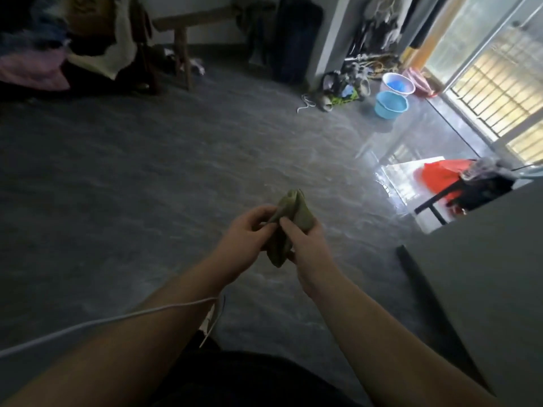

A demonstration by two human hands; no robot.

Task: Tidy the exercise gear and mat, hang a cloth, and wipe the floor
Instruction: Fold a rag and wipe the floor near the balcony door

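The crumpled olive-green cloth (286,226) is bunched between your two hands, held up in front of you above the dark grey floor (147,171). Your left hand (245,240) grips its left side, with the thumb and fingers curled into the folds, and your right hand (305,248) wraps round its right side with the thumb pressed on the front of the fabric. The top of the cloth pokes out above both hands and a lower fold hangs down between your palms.

A thin white cable (117,318) crosses over your left forearm, running away to the left of that hand. Well beyond your right hand, up and to the right, stand a round light-blue plastic basin (390,104) and, just behind it, a white basin with a blue inside (398,83). To the right of your right hand, bright orange-red fabric (437,177) lies by a dark frame on the shiny, sunlit part of the floor. Closer in on that same side a pale grey flat surface (484,259) rises with a dark strip along its near edge. Far beyond your left hand, up and to the left, a heap of mixed clothes (44,54) sits beside a wooden bench (188,27).
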